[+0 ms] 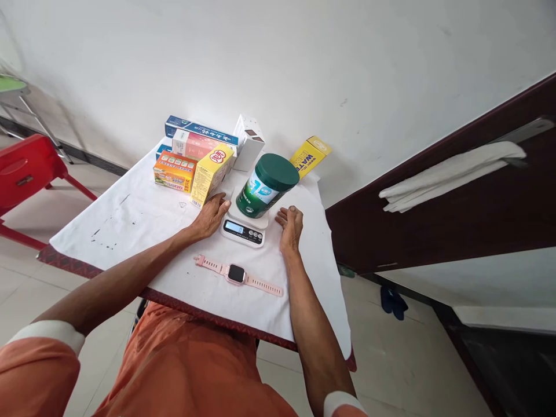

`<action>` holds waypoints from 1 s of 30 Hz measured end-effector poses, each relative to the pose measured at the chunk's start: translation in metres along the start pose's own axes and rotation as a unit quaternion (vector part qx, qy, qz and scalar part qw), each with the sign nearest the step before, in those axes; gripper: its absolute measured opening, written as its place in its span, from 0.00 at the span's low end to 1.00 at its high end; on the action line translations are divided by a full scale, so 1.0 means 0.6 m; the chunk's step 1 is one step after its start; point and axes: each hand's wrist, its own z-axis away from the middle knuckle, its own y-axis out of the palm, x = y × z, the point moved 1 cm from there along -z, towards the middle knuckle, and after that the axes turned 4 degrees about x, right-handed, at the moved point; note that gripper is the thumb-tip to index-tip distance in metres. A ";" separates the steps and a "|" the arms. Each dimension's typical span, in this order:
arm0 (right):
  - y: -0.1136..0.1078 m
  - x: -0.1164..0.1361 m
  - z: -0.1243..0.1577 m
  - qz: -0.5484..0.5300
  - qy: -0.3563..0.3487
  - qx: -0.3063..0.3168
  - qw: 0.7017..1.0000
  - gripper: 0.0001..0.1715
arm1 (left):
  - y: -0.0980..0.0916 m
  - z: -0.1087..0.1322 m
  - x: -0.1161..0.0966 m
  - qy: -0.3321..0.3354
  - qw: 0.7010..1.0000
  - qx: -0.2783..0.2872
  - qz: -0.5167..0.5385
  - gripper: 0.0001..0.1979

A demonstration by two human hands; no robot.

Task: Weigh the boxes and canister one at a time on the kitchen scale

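A green canister [266,185] with a dark green lid stands on a small white kitchen scale [243,231], whose display is lit. To the scale's left, my left hand [211,217] rests on the cloth, open, with nothing held. My right hand [290,229] is on the other side, its fingers loosely bent and apart, holding nothing. Neither hand visibly grips the canister. Nearer my body lies a pink smartwatch [237,274] with its strap stretched out flat.
Several boxes stand at the back left, among them a yellow box [211,175], an orange box [174,171] and a white box [248,143]. Another yellow box [311,156] leans near the wall. A white cloth [139,220] covers the table. A red chair [28,174] is at left.
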 end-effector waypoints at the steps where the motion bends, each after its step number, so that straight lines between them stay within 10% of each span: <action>1: 0.000 0.009 0.005 0.010 -0.014 0.014 1.000 0.45 | 0.000 0.000 0.000 0.000 1.000 0.000 0.004 0.38; 8: 0.063 0.088 0.029 0.079 -0.170 0.124 0.974 0.67 | 0.001 0.001 0.005 -0.002 1.000 0.001 0.021 0.39; 16: 0.123 0.083 0.008 0.137 -0.173 0.025 0.975 0.58 | -0.005 0.001 0.004 -0.013 1.000 -0.002 0.020 0.42; 30: -0.057 0.045 -0.167 0.181 -0.075 -0.166 0.966 0.53 | -0.001 0.001 0.000 -0.018 1.000 -0.003 0.014 0.42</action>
